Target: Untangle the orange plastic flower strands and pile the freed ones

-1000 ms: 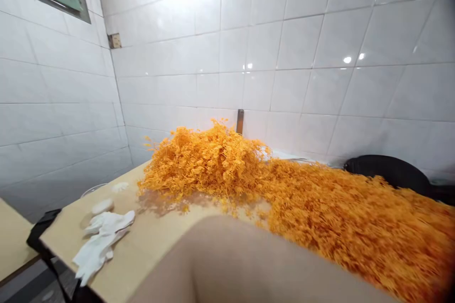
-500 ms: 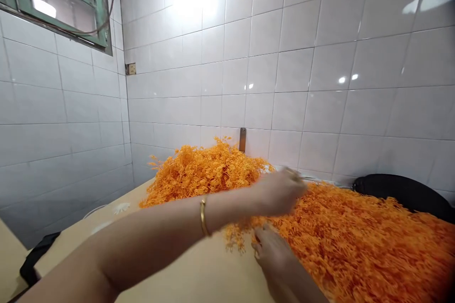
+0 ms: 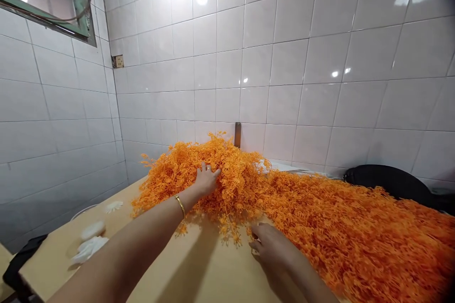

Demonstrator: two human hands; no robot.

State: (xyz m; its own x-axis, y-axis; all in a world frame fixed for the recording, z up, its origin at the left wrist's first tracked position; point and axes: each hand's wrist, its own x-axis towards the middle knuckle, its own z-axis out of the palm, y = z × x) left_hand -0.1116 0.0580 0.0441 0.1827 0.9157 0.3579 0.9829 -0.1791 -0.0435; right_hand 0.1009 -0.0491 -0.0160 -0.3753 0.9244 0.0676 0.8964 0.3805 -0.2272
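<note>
Orange sprigs (image 3: 238,184) mound on a pale wooden tabletop (image 3: 199,270) at 12 o'clock, the mass trailing its long axis toward 4 o'clock. Left hand (image 3: 208,180), gold bangle (image 3: 180,206) at the wrist, presses flat and spread into the mound's near face, gripping nothing that shows. Right hand (image 3: 266,241), fingers curled narrow, rests at the heap's lower edge, nearer the trailing mass; whether it pinches strands cannot be told. Loose sprigs reach the bare wood between the hands. Crumpled white cloth (image 3: 88,249) lies well apart at 8 o'clock, before a white tile wall (image 3: 284,57).
</note>
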